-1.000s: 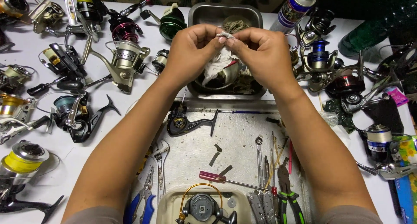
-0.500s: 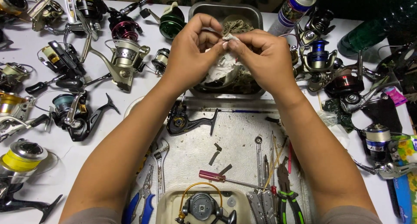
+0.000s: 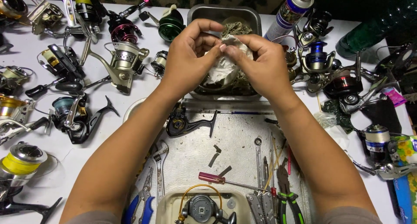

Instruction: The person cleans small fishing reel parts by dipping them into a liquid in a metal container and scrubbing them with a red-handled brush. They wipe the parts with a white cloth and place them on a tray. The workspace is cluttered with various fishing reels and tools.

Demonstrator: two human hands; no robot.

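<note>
The crumpled white rag (image 3: pixel 226 63) shows no clear long axis, bunched above the far metal tray (image 3: pixel 204 15). Both hands, left hand (image 3: pixel 191 54) and right hand (image 3: pixel 260 63), pinch it with curled fingertips, wrists angled inward.

Both forearms angle in toward 12 o'clock; left hand (image 3: pixel 189 59) and right hand (image 3: pixel 260 63) meet fingertip to fingertip, fingers curled, pinching.

Both hands hide most of the rag (image 3: pixel 226 67) at twelve o'clock; the tray (image 3: pixel 169 206) at six is cut off.
</note>
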